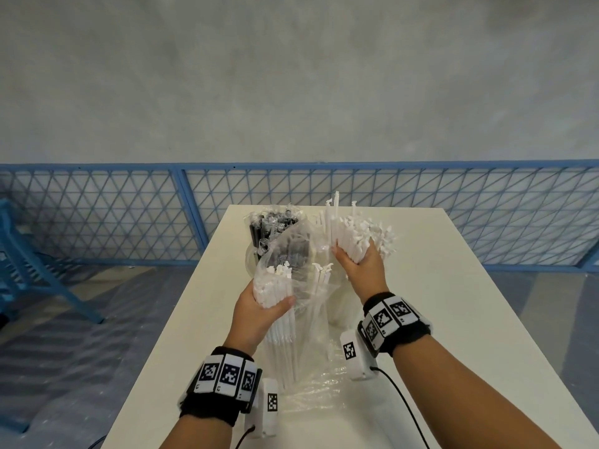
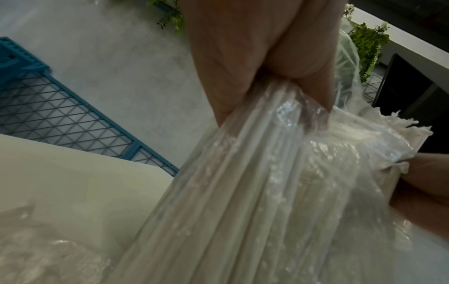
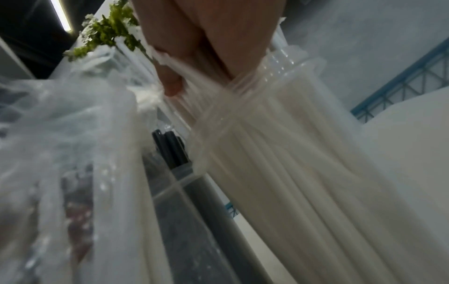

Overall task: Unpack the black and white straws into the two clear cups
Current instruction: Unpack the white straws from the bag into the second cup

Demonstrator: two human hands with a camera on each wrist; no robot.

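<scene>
Wristbands with printed markers (image 1: 223, 374) are sitting closest, one on each forearm. Ahead of them the left hand (image 1: 259, 311) is wrapping its grip around a bundle of white straws (image 1: 275, 286) through the clear plastic bag (image 1: 291, 251), probably to steady the pack while the other hand draws from it. Further out and to the right of that grip, the right hand (image 1: 364, 264) is clamping a larger bunch of white straws (image 1: 359, 234) upright; the right wrist view shows their lower ends going into a clear cup (image 3: 233, 123), so this seems to be the loading step. Beyond the left grip, black straws (image 1: 272, 228) are standing in the other cup (image 1: 251, 257), its rim only faintly visible. Everything is resting on the white counter (image 1: 453, 303).
</scene>
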